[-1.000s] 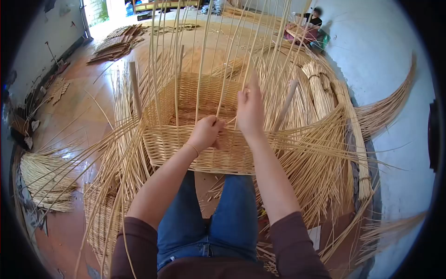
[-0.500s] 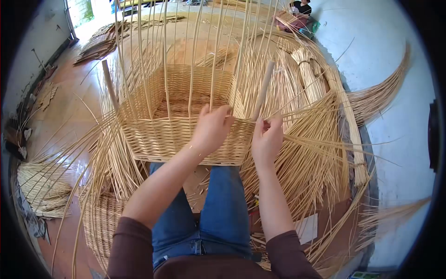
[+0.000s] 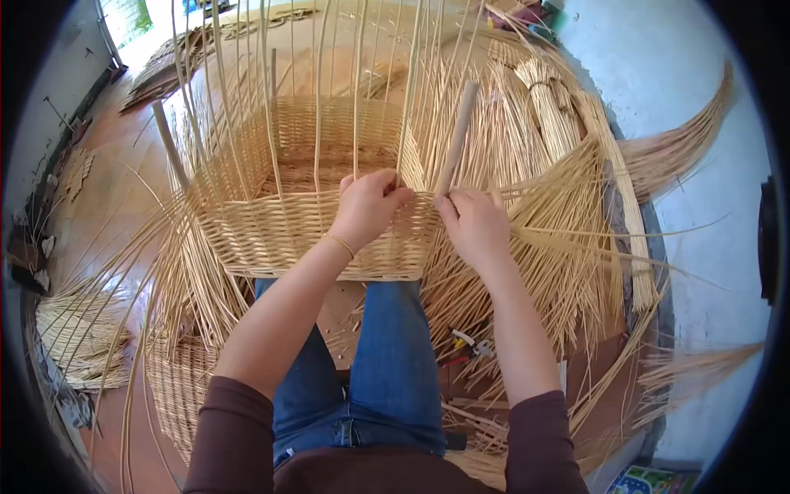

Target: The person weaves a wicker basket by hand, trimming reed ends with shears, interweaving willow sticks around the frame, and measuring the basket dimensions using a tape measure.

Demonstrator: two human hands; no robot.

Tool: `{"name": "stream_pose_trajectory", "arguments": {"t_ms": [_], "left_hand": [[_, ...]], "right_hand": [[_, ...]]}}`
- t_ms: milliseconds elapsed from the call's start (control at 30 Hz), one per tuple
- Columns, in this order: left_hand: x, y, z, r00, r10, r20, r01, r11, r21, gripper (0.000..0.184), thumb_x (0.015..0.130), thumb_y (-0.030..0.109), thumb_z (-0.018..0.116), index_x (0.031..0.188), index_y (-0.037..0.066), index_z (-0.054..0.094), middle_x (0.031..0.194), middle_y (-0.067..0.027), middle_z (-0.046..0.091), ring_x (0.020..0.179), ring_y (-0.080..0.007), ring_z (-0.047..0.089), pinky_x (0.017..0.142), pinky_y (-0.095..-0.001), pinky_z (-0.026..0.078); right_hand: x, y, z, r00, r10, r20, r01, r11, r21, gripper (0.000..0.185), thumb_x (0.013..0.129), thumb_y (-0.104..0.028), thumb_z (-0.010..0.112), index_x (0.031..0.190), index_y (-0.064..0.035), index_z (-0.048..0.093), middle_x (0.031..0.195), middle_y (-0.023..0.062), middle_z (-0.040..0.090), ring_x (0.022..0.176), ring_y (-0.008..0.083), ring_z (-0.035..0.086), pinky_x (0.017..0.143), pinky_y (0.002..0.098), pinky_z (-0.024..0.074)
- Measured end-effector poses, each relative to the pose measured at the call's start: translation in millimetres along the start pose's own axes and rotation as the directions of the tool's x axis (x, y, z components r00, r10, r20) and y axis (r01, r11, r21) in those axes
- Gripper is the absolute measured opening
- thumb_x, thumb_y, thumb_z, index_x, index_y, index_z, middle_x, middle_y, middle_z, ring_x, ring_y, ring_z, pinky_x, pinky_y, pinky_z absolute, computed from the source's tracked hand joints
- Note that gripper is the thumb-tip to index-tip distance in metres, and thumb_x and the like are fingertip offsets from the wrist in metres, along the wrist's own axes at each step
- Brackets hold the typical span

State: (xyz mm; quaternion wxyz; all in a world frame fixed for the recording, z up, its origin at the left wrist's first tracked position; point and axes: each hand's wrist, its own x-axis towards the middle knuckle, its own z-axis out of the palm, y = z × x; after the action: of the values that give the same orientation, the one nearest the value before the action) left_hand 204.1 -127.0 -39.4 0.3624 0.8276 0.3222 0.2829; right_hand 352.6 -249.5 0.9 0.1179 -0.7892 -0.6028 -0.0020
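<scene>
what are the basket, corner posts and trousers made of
Basket: probably wicker or rattan, pale with a faint sheen, visibly woven over and under. Corner posts: likely wood, dull greyish-brown, thick and straight. Trousers: seemingly denim, matte blue with faded thighs.

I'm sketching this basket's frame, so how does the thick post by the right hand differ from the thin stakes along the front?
The corner post is thick and greyish brown; the front stakes are thin and pale yellow. The post's top end shows, while those stakes run up to the picture's top edge. The post stands at the basket's front right corner; the stakes are spaced along its front side. Both stand up from it.
</scene>
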Motion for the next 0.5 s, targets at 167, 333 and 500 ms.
{"name": "stream_pose_trajectory", "arguments": {"t_ms": [167,333,500], "left_hand": [[1.2,14.0,-10.2,0.998,-0.042,0.052,0.042,0.999,0.002,0.027,0.086,0.033,0.062,0.075,0.008,0.061,0.065,-0.0088,0.06,0.07,-0.0284,0.057,0.084,-0.0394,0.032],[59.5,43.0,-38.3,0.978,0.196,-0.071,-0.205,0.968,-0.144,0.048,0.097,0.041,0.048,0.077,0.001,0.065,0.068,-0.0082,0.064,0.077,-0.0179,0.061,0.088,-0.036,0.043],[75.6,46.2,-40.0,0.922,0.099,0.373,0.054,0.924,-0.379,0.049,0.099,0.041,0.046,0.081,0.001,0.069,0.085,-0.0076,0.07,0.092,-0.0156,0.062,0.097,-0.0358,0.041]], "right_hand": [[-16.0,-1.1,23.0,0.977,0.046,-0.21,-0.018,0.991,0.132,0.029,0.094,-0.027,0.051,0.087,-0.0033,0.066,0.089,0.0103,0.066,0.087,0.0279,0.06,0.08,0.0419,0.0459],[-12.8,3.1,35.6,0.953,-0.045,-0.299,0.05,0.999,0.008,0.032,0.096,-0.029,0.047,0.088,-0.0032,0.064,0.086,0.0095,0.062,0.091,0.0264,0.058,0.085,0.0394,0.0433],[-10.8,10.8,37.4,0.95,-0.1,-0.296,0.097,0.995,-0.024,0.033,0.096,-0.03,0.046,0.087,-0.0034,0.063,0.085,0.0095,0.061,0.091,0.0259,0.058,0.085,0.0408,0.0426]]}}
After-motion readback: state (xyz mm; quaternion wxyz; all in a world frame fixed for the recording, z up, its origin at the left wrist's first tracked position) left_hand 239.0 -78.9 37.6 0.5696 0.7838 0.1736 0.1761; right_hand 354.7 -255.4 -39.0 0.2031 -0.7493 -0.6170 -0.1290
